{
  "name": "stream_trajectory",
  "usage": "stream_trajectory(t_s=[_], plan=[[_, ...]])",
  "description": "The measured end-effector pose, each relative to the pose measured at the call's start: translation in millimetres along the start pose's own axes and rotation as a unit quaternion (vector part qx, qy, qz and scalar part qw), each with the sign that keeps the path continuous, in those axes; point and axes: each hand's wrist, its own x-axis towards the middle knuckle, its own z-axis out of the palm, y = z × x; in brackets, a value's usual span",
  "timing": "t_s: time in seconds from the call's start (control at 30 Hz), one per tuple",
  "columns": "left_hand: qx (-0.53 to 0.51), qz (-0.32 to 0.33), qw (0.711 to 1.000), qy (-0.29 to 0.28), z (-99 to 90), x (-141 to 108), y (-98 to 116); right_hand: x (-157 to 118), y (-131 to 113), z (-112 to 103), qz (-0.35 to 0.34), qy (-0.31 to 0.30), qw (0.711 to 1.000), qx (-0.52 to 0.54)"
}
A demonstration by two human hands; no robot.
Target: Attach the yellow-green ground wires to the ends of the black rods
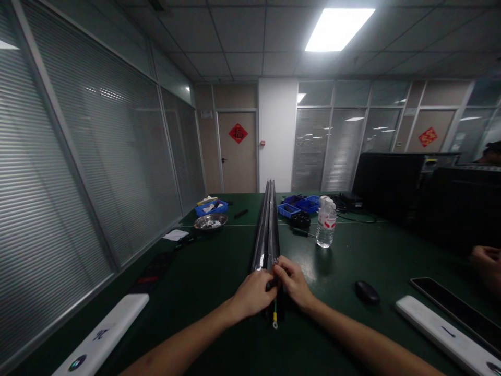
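A long, dark, glossy bar (261, 235) with a groove along it runs away from me down the middle of the table. At its near end my left hand (255, 293) is closed around the bar's end, the fingertips partly hidden. My right hand (294, 284) meets it there from the right, thumb and fingers pinched together by a small shiny piece; what exactly they hold is too small to make out. Below the hands hangs a green wire with a yellow sleeve and a ring terminal (275, 324).
A water bottle (325, 224), screwdriver (300, 232) and blue trays (288, 210) stand right of the bar. A metal bowl (210, 222) is at left. Nearer right lie a mouse (367, 292), a white case (446, 331) and another person's hand (485, 261). Another white case (105, 334) lies front left.
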Motion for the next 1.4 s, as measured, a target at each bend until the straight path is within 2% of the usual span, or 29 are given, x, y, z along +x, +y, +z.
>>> stream_trajectory(t_s=[0.1, 0.3, 0.43, 0.77, 1.2, 1.4], plan=[[0.0, -0.003, 1.0, -0.005, -1.6, -0.4, 2.0, -1.5, 0.5, 0.5, -0.001, 0.003, 1.0, -0.007], [0.006, 0.005, 1.0, -0.024, -7.6, -1.0, 5.6, -6.6, 0.5, 3.2, -0.024, 0.031, 0.995, -0.094], [0.011, 0.0, 1.0, -0.018, -7.0, -0.8, 4.8, -6.6, -2.4, 2.7, -0.031, 0.039, 0.991, -0.122], [0.03, -0.001, 1.0, -0.005, -1.0, 1.5, 1.3, -5.2, -12.9, -6.3, -0.023, -0.027, 0.998, -0.043], [0.022, 0.002, 1.0, -0.018, -2.9, 3.2, 0.2, -9.7, -12.0, 1.8, -0.057, 0.051, 0.985, -0.157], [0.028, -0.011, 0.999, -0.016, -5.7, 0.5, 6.8, -5.8, -12.7, -1.5, -0.067, 0.012, 0.992, -0.103]])
